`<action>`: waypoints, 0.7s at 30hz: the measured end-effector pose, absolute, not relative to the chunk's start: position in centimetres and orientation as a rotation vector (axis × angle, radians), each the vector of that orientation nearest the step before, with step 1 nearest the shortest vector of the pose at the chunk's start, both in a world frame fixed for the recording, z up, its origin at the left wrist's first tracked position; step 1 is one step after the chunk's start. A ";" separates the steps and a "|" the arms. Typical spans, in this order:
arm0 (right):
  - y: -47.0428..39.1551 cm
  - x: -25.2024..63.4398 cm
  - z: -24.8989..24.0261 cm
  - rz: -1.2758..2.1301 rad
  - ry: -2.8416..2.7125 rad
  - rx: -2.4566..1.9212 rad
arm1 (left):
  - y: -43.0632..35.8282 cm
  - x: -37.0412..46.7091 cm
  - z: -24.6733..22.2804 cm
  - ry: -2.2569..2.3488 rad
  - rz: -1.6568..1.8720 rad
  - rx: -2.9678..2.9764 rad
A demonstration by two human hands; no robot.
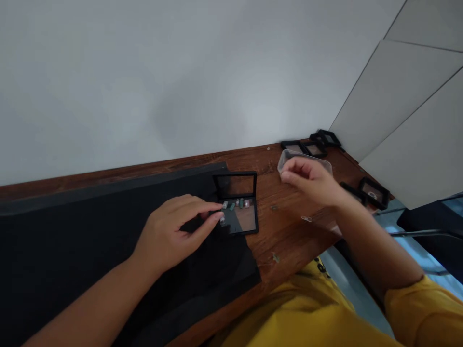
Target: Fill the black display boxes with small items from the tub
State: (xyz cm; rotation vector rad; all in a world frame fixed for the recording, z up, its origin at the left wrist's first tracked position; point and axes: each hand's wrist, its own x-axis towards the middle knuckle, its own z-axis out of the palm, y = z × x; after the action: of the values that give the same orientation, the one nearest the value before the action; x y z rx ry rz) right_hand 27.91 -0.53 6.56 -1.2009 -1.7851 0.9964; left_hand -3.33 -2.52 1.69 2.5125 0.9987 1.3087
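Note:
An open black-framed case (256, 217) with clear panes lies on the right end of a black mat (90, 231), its lid raised at the back. Several small stones, green (241, 204), pink (247, 204) and clear, sit in a row inside. My left hand (177, 229) reaches over the case's left side, thumb and forefinger nearly together at a small clear stone (222, 220); whether they grip it is too small to tell. Over a clear plastic container (321, 162) is my right hand (311, 179), its fingers curled and pinched, with their contents hidden.
Several black frames (314, 149) lie at the wooden table's (282, 202) back right corner. Another (374, 193), holding a pale ring-like item, is near the right edge. Small loose pieces (306, 219) lie on the wood. A white wall (217, 72) stands behind.

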 end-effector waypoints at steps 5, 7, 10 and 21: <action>-2.6 21.0 3.2 1.709 -1.608 -0.925 | -3.5 -2.8 1.3 0.959 1.314 2.618; -2.5 19.7 2.2 1.810 -1.546 -0.859 | -3.8 -2.6 1.1 0.934 1.324 2.637; -2.1 19.1 1.4 1.881 -1.494 -0.835 | -3.8 -2.5 0.7 0.913 1.320 2.629; -2.7 19.8 1.3 1.864 -1.475 -0.877 | -3.2 -2.4 0.2 0.809 1.369 2.588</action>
State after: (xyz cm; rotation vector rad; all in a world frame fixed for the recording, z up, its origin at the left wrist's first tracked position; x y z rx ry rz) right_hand 19.78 -2.73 1.30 -0.8768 -1.4749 1.8641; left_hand -2.43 -3.20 0.23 2.5875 0.8090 1.3685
